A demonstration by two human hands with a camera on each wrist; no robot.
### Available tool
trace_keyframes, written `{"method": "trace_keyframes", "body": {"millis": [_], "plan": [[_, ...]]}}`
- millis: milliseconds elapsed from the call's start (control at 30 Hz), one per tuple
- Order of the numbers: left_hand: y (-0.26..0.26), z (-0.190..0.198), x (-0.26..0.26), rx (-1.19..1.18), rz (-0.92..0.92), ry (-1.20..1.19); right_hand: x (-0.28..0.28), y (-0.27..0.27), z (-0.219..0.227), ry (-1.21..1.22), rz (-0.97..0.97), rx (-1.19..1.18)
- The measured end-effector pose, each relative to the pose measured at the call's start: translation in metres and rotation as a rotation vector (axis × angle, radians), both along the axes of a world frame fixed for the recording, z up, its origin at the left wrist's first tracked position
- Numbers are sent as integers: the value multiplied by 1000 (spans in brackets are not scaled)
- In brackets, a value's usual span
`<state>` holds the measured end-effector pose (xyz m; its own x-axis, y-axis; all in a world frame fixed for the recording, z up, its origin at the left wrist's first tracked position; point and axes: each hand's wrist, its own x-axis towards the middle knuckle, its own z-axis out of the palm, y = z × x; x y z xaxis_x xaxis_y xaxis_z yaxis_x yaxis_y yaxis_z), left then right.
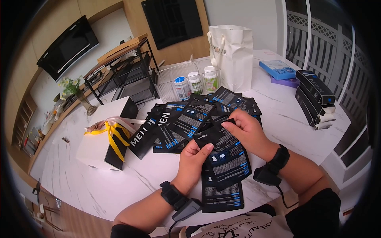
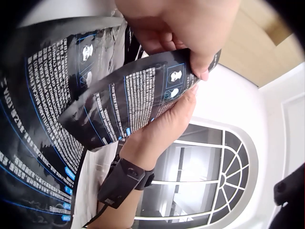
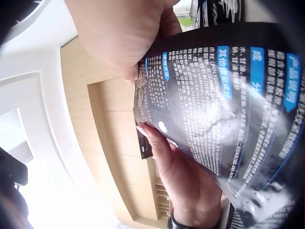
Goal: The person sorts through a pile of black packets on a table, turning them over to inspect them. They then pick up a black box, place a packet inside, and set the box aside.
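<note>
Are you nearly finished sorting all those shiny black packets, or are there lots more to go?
Probably not nearly. One flat black foil packet lies alone near the table edge, perhaps already dealt with. The left hand and right hand both pinch a glossy black sachet with white print above the white marble table. A fanned heap of black sachets behind looks untouched, so most seems left.

Bare marble table (image 1: 119, 186) lay open at lower left and at right centre of the frame. The fanned black sachets (image 1: 186, 119) blocked the centre; the white gift box (image 1: 99, 142) stood left, the bottles (image 1: 195, 82) and white bag (image 1: 234, 55) behind, and the black cartons (image 1: 315, 95) far right.
</note>
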<state>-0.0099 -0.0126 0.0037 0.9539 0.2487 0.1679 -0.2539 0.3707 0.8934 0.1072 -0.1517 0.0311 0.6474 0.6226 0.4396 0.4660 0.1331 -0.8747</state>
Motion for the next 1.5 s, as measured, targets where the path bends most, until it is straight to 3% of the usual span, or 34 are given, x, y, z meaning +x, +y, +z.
{"method": "trace_keyframes", "body": {"millis": [67, 133, 267, 367, 500, 733, 800, 967, 1133, 1333, 1500], "plan": [[-3, 3, -1, 5, 62, -22, 0, 1, -1, -6, -11, -55], [-2, 3, 1, -21, 89, -43, -2, 4, -1, 178, 99, 156], [0, 6, 2, -86, 150, -60, -6, 3, 0, 259, 223, 121], [-1, 7, 2, -123, 126, -65, -2, 6, -8, 75, 164, 12], [0, -2, 5, -49, 76, 12, -2, 5, -1, 96, 45, 75], [2, -5, 6, -72, 92, 32, -11, 0, 4, -172, 35, 4], [4, -8, 6, -26, 100, 39, 1, 1, -4, -214, -96, -11], [-2, 0, 3, 42, 149, 18, -4, 1, 0, -213, -127, -30], [2, -5, 5, 29, 152, 29, -19, -2, 12, -316, -25, 46], [-4, 4, 1, 18, 126, -6, -4, -1, 3, -237, -113, -14], [-3, 3, 1, -6, 125, -35, -4, 4, -3, -102, 9, 168]]}}
